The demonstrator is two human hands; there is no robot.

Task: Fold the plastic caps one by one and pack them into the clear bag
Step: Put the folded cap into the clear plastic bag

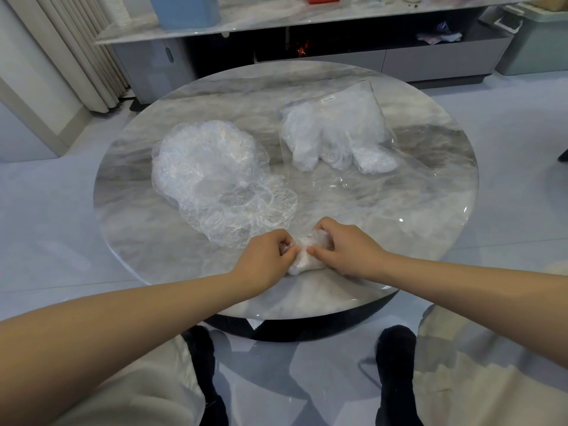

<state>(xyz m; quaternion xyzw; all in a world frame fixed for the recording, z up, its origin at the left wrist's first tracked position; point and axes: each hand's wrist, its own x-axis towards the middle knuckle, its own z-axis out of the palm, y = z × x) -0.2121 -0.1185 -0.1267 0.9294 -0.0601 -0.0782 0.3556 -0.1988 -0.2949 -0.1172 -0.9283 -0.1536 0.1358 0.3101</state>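
A bunched clear plastic cap [302, 256] lies near the front edge of the round marble table [415, 210]. My left hand [266, 256] pinches its left side with curled fingers. My right hand [345, 245] grips its right side, fingers curled over the top. A loose pile of crinkled plastic caps [215, 173] sits on the table's left half. The clear bag [341, 133] lies flat at the back right, with several folded caps inside and its mouth toward me.
A long low cabinet [430, 56] with a marble top stands behind the table. A blue bin [187, 10] sits on it. A grey-green storage box [538, 41] is on the floor at the far right. Curtains [70, 50] hang at the left.
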